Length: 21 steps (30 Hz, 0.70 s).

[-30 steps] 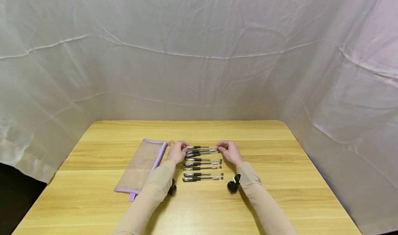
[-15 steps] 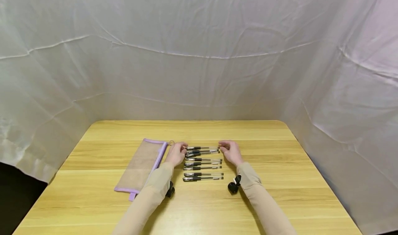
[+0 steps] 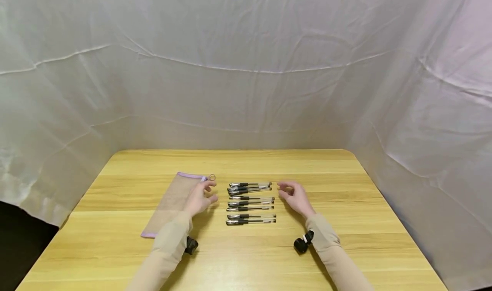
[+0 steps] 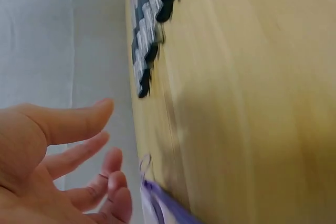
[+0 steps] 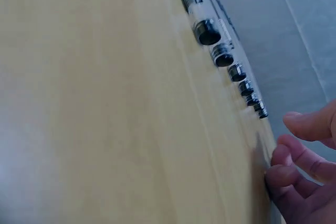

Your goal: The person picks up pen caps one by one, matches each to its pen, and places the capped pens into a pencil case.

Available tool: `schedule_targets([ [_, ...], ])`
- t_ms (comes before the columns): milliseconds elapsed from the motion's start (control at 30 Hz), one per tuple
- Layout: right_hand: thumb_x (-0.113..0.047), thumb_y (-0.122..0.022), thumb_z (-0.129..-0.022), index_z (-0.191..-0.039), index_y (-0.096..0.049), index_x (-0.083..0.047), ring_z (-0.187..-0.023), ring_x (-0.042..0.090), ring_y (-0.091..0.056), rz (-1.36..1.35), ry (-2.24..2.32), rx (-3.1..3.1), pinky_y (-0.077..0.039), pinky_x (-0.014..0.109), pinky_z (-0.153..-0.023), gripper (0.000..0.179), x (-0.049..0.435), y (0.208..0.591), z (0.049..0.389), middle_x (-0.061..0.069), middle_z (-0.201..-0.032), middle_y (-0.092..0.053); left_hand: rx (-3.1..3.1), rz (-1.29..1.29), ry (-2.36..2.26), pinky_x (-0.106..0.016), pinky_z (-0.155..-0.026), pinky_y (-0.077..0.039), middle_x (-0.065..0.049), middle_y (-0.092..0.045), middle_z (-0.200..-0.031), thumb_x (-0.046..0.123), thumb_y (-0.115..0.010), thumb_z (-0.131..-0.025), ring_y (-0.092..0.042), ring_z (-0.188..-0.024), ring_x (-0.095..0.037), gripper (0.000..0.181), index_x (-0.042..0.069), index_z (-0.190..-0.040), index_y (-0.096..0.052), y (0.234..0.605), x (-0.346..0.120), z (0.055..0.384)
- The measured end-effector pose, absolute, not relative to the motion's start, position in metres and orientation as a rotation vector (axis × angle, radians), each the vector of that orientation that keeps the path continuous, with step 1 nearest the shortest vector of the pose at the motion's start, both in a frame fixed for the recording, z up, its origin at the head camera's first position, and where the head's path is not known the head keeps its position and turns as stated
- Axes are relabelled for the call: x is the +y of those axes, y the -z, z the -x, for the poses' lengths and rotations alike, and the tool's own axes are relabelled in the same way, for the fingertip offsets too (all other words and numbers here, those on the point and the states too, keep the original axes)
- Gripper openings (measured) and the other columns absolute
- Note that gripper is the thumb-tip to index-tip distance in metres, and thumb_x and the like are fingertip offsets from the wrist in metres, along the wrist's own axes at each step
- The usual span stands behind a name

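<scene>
Several black-capped clear gel pens [image 3: 251, 222] lie in a column across the middle of the table, caps to the left, the farthest ones bunched close together. To their left, my left hand [image 3: 199, 199] hovers over the right side of a mesh zipper pouch [image 3: 171, 201] with purple trim, fingers spread and holding nothing. My right hand [image 3: 297, 197] is off the pens' right ends, its fingers loosely bent with nothing between them. The pen ends [image 5: 222, 55] appear in the right wrist view, apart from that hand. In the left wrist view, the caps [image 4: 149, 35] are apart from the left fingers.
The wooden table [image 3: 384, 248] fills the lower view. Grey-white cloth [image 3: 246, 103] hangs behind it and at both sides. A small metal ring [image 3: 212, 177] sits at the pouch's zipper end. Black wrist cameras [image 3: 301, 245] are worn under both forearms.
Both hands have drawn away from the farthest pens, the left moving left over the pouch and the right moving right and nearer. The farthest pen sits slightly nearer the others.
</scene>
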State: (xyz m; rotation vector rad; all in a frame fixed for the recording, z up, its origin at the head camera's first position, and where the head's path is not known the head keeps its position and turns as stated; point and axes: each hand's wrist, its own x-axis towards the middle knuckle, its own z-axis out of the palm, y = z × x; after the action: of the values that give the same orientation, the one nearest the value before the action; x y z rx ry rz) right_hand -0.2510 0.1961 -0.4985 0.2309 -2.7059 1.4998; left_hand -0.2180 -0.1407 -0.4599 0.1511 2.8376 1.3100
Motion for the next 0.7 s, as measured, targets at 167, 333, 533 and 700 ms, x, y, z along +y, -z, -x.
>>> schedule_targets([
  [167,-0.005,-0.067,-0.093,-0.127,-0.066,-0.001,-0.096,0.021,-0.065,-0.279,-1.524,-2.731,-0.052,0.024,-0.085,0.034,0.198,0.498,0.241,0.02,-0.12,-0.068,2.855,-0.056,-1.196,-0.066,-0.115,-0.027,-0.033,-0.055,-0.131,0.013,-0.075,-0.086,-0.042,-0.13,-0.05,0.063,-0.003,-0.141,-0.05,0.461,-0.168,0.206],
  [333,-0.005,-0.067,-0.093,-0.125,-0.066,-0.001,-0.095,0.018,-0.065,-0.316,-1.531,-2.724,-0.051,0.023,-0.085,0.033,0.2,0.499,0.234,0.02,-0.119,-0.069,2.795,0.069,-1.16,-0.07,-0.112,-0.018,-0.038,-0.035,-0.141,0.023,-0.076,-0.087,-0.019,-0.131,-0.054,0.079,-0.002,-0.15,-0.035,0.466,-0.189,0.194],
  [533,-0.005,-0.068,-0.093,-0.124,-0.067,-0.002,-0.094,0.015,-0.063,-0.319,-1.57,-2.729,-0.051,0.02,-0.083,0.032,0.202,0.497,0.229,0.019,-0.119,-0.069,2.739,0.061,-1.159,-0.069,-0.11,-0.025,-0.037,-0.029,-0.139,0.028,-0.083,-0.081,-0.022,-0.125,-0.052,0.097,-0.002,-0.154,-0.027,0.471,-0.193,0.188],
  [700,-0.006,-0.068,-0.093,-0.124,-0.067,-0.003,-0.097,0.017,-0.064,-0.336,-1.566,-2.741,-0.051,0.023,-0.085,0.031,0.202,0.496,0.226,0.018,-0.119,-0.07,2.776,0.046,-1.104,-0.068,-0.11,-0.029,-0.038,-0.035,-0.135,0.025,-0.083,-0.08,-0.031,-0.121,-0.052,0.093,-0.005,-0.151,-0.031,0.471,-0.191,0.188],
])
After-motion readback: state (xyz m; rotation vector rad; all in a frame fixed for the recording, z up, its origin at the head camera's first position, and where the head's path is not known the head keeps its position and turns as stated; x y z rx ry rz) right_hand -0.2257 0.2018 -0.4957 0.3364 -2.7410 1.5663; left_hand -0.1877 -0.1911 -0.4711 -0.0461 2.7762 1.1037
